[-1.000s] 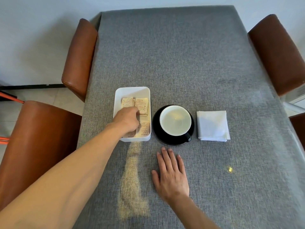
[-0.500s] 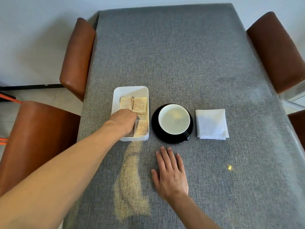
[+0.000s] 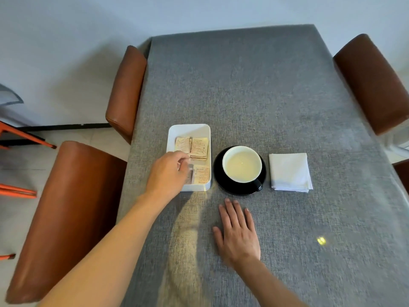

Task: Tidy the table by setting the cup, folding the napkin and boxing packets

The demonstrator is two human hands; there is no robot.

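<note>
A white box [image 3: 189, 127] on the grey table [image 3: 243, 85] holds several beige packets [image 3: 199, 148]; one more packet [image 3: 203, 175] lies at its near right corner. My left hand [image 3: 167, 173] hovers over the box's near left part with its fingers loosely curled. A blurred packet lies just under the fingertips, and I see nothing pinched. To the right of the box, a black cup with a white inside [image 3: 242, 166] stands on a black saucer [image 3: 218, 173]. A folded white napkin [image 3: 288, 171] lies right of the saucer. My right hand [image 3: 238, 233] rests flat on the cloth in front of the saucer.
Brown leather chairs stand at the left edge [image 3: 126, 91] and near left [image 3: 66, 209], and another is at the right edge [image 3: 374, 83]. An orange metal frame [image 3: 24, 136] stands on the floor to the left. Grey cloth stretches beyond the box and cup.
My left hand has drawn back and up a little from inside the box, and its fingers have loosened. The camera has tilted, so the view shifted. My right hand stays flat.
</note>
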